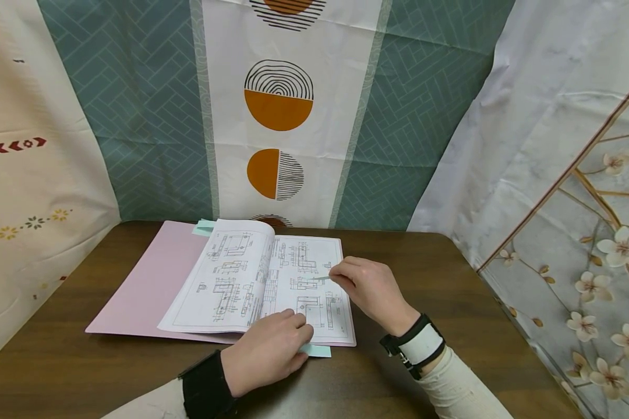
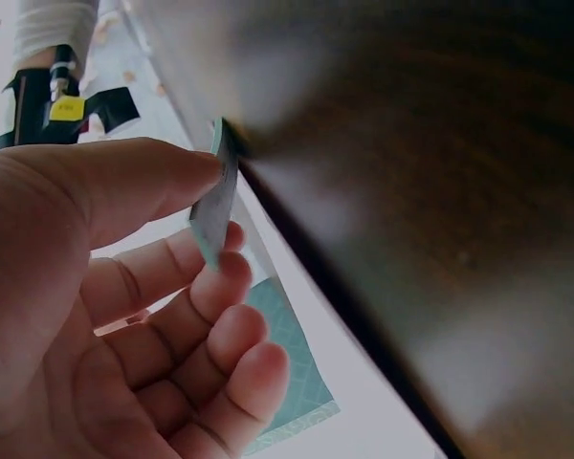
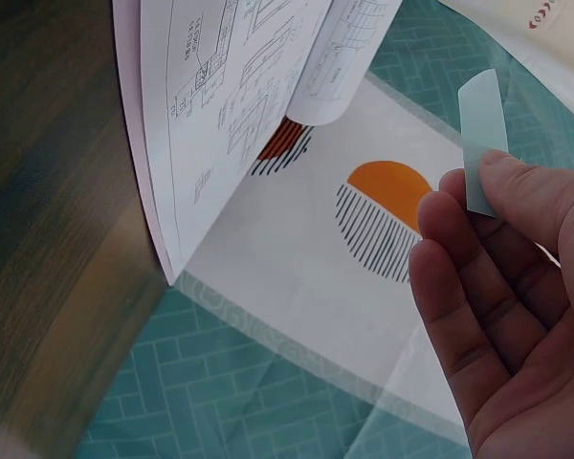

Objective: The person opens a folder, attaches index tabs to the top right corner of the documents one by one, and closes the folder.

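Observation:
An open booklet of technical drawings (image 1: pixel 306 256) with a pink cover (image 1: pixel 141 285) lies on the table. Over its right page, my right hand (image 1: pixel 369 285) pinches a small pale green paper slip (image 3: pixel 483 115) between thumb and fingers. The slip looks like a sticky note and stands clear of the page. At the booklet's lower edge, my left hand (image 1: pixel 269 349) pinches a pale green sticky note pad (image 1: pixel 317 351) between thumb and index finger. In the left wrist view the pad (image 2: pixel 215 206) shows nearly edge-on. Its other end is partly hidden by the hand.
Another pale green slip (image 1: pixel 204 227) sticks out past the booklet's top left edge. The brown wooden table (image 1: pixel 414 262) ends at a patterned cloth backdrop (image 1: pixel 293 209). A floral cloth (image 1: pixel 582 291) hangs along the right side.

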Available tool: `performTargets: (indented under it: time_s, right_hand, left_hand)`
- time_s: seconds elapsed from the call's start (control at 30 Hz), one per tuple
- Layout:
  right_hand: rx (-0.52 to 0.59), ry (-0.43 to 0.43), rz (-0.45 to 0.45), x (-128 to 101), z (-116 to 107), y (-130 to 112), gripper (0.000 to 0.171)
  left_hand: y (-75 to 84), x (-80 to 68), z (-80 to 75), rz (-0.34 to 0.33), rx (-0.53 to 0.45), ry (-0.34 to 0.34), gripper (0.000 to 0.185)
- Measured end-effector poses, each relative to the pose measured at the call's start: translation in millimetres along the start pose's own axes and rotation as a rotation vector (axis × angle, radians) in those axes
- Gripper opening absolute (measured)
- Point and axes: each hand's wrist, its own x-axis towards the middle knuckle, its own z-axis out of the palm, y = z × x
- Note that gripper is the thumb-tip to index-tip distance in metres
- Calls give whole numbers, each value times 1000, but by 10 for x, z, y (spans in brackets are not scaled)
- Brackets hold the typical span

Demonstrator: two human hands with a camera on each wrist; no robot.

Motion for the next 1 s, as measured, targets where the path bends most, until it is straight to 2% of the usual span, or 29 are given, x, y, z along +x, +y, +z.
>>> performTargets:
  time_s: [0.2,0.67,0.83,1.0]
  right_hand:
    - [-5,2,4,8,-4,-1,19]
    - [-2,-1,8,-2,6,-4,21]
    - [-2,-3,7,0,3,-1,21]
    - [2,-4,9,-8,2,8,21]
  left_hand:
    - [16,-6,23,-14,7,-32,23]
    - [14,-25,61,-18,28,-36,24]
    - [-5,-28,53,-27,5,-55,25]
    - [-20,-9,3,-38,-4,-31,22]
